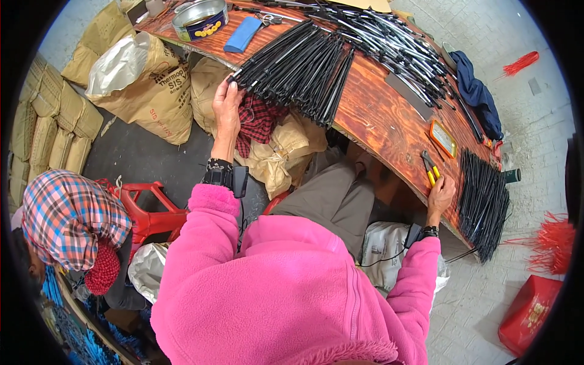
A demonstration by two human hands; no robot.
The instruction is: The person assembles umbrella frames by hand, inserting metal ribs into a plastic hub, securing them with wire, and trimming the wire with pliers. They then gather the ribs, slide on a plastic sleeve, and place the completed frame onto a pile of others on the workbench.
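Note:
A wide fan of thin black rods [298, 67] lies across the near edge of the wooden table, their ends overhanging it. My left hand [227, 106] is at the fan's left end, thumb and fingers closed at the tip of a black rod. On the right part of the table, my right hand [444, 193] has its fingers closed at the yellow handles of a pair of pliers [431, 165]. The pliers' jaws point away from me. Close to that hand, a second pile of thin black rods [483, 201] hangs over the table's right end.
A heap of black rods [389, 45] covers the table's far side. A round tin [199, 21], a blue case [243, 34] and an orange-rimmed tray [443, 139] stand on the table [371, 115]. Sacks [143, 91], a red stool [143, 210] and another person [76, 219] are left.

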